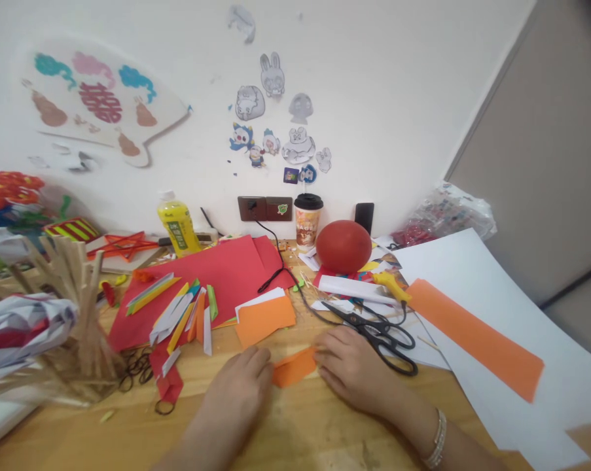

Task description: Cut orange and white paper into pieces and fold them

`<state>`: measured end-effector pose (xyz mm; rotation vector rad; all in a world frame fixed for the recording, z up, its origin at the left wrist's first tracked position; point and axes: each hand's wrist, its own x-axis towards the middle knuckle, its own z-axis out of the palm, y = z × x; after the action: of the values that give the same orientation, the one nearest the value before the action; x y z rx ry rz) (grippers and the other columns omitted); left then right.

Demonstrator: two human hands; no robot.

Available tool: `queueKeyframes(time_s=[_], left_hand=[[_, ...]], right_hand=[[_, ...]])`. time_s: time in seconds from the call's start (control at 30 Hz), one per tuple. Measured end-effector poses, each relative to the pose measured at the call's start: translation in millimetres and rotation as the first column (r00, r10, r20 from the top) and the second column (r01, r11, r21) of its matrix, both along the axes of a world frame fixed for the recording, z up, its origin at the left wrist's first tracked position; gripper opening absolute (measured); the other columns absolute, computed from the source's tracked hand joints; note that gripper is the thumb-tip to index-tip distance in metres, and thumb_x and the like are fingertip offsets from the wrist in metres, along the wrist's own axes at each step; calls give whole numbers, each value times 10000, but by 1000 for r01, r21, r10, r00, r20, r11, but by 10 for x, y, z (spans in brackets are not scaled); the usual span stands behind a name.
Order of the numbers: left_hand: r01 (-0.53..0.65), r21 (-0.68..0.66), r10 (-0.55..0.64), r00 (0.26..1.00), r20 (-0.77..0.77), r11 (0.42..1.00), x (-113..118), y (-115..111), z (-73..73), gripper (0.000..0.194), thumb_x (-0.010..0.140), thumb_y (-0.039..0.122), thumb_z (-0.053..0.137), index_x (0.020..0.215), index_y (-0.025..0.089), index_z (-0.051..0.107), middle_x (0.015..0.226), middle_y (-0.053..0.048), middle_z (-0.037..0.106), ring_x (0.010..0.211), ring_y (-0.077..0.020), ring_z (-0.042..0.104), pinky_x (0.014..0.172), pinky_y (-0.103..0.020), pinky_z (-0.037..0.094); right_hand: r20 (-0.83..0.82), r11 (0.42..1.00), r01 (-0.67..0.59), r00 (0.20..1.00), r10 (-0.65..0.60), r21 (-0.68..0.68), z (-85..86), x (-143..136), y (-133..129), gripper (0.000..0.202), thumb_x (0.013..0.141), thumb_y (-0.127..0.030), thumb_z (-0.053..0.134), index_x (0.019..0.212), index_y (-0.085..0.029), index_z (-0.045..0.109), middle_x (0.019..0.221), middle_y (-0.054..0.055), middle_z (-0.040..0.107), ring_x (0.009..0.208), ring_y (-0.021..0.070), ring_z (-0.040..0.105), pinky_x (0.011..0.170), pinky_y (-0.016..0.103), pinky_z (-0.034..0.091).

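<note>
A small folded piece of orange paper point(295, 367) lies at the near middle of the wooden table, between my hands. My left hand point(246, 383) is closed at its left end, fingertips curled and partly hidden. At its right end my right hand point(347, 365) holds the paper's edge with bent fingers. Just beyond stands a small stack of orange and white paper point(266, 319). Black-handled scissors point(374, 330) lie right behind my right hand. Further left are several folded paper strips point(182, 317) in white, yellow and orange on red sheets point(216, 265).
A yellow-labelled bottle point(178, 224), a paper cup point(307, 222) and a red balloon point(344, 246) stand along the wall. To the right, a long orange strip point(476, 340) rests on a large white sheet point(452, 275). Wooden sticks point(86, 314) crowd the left; a black cable point(295, 281) crosses the middle.
</note>
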<state>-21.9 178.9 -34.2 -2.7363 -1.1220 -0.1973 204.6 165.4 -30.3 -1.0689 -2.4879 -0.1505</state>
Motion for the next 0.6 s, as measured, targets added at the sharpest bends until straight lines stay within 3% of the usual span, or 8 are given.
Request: queueKeyframes(time_s=[0.1,0.33,0.43,0.5,0.6], left_hand=[[45,73,-50,996,71,996,-36,42,-82,271,839,56,377,780,159,621,840,-78,646,748,-205,582,652,-318,505],[89,157,-114,980,160,984,-16,47,-124,286,887,130,342,856,133,626,862,-110,652,753,-226,595,650,-355,525],[140,124,-163,964,208,982,-13,62,-92,317,907,159,310,898,161,627,890,-91,668,798,-213,607,719,-348,530],[122,56,-132,958,256,991,-8,70,-78,308,905,168,319,927,186,625,916,-66,683,839,-201,622,767,-335,530],[-17,-64,39,934,355,998,-2,78,-85,288,891,196,360,1071,187,585,1050,-65,676,947,-194,626,839,-322,518]], right_hand=[[-3,998,-56,998,56,-3,-4,27,1,130,849,-159,483,895,-165,605,1004,73,641,891,189,526,812,353,414],[-18,1000,-8,1000,8,8,-18,-40,-2,136,846,-162,506,777,-170,623,791,53,655,754,170,534,689,310,434],[-29,999,3,1000,-2,48,-36,-61,12,184,875,-167,475,762,-171,620,735,55,639,730,166,536,657,294,429],[-23,998,-5,1000,7,70,-54,-62,25,208,892,-173,453,761,-173,614,730,57,634,721,164,537,651,290,427],[-23,996,-32,999,34,82,-77,-45,43,211,901,-162,442,775,-176,610,757,58,640,752,161,544,675,286,430]])
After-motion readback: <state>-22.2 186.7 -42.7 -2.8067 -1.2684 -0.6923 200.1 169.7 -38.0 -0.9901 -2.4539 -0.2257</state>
